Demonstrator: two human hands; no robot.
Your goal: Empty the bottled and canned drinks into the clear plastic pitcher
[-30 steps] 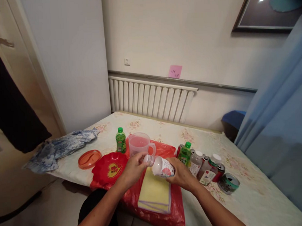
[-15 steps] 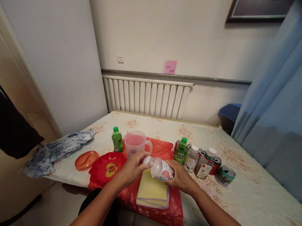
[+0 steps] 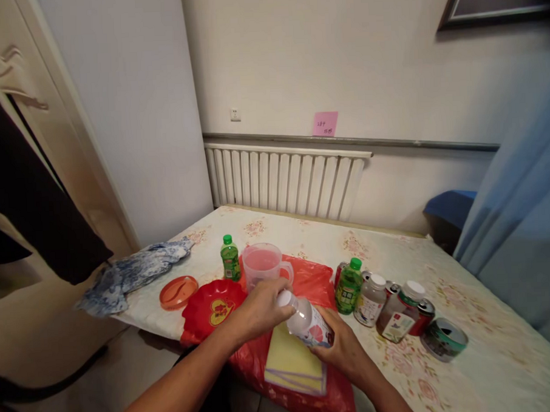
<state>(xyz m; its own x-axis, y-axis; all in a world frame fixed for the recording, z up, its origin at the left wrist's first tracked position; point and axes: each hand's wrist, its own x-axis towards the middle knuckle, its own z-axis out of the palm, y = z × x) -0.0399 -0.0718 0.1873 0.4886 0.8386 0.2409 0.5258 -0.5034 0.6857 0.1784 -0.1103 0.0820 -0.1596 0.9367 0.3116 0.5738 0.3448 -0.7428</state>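
Floral table (image 3: 446,368), both hands round tilted clear bottle (image 3: 310,326)

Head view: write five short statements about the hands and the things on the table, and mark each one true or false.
1. The right hand holds the body of a tilted bottle. True.
2. The left hand rests on the red plate. False: its fingers are at the bottle's white cap.
3. The jug holds pink liquid. True.
4. The yellow cloths lie on bare tablecloth. False: they lie on a red bag.
5. A can lies on its side, right of the standing bottles. True.
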